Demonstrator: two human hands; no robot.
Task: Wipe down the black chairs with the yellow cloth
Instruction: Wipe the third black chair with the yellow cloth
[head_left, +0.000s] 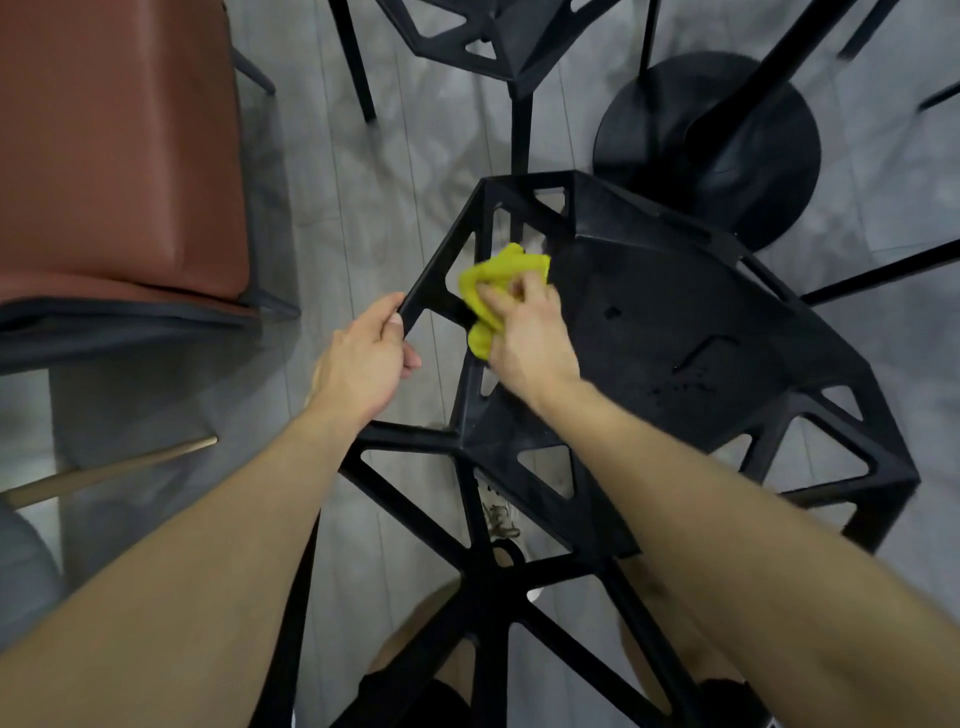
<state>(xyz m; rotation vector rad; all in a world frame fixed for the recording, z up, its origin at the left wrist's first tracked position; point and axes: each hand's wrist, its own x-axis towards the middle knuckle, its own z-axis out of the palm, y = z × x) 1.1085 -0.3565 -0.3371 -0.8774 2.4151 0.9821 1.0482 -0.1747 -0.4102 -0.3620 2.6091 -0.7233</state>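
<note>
A black chair (675, 332) with an angular open frame stands right below me, its seat showing a few wet marks. My right hand (530, 338) is shut on the bunched yellow cloth (493, 286) and presses it against the seat's left edge, by the armrest strut. My left hand (369, 358) grips the outer corner of that left armrest frame. A second black chair (467, 36) stands further ahead, partly cut off by the top edge.
A brown padded chair (119, 156) stands at the left. A black round table base (711, 145) sits on the grey floor at the upper right. My shoe (501, 519) shows through the chair's backrest frame.
</note>
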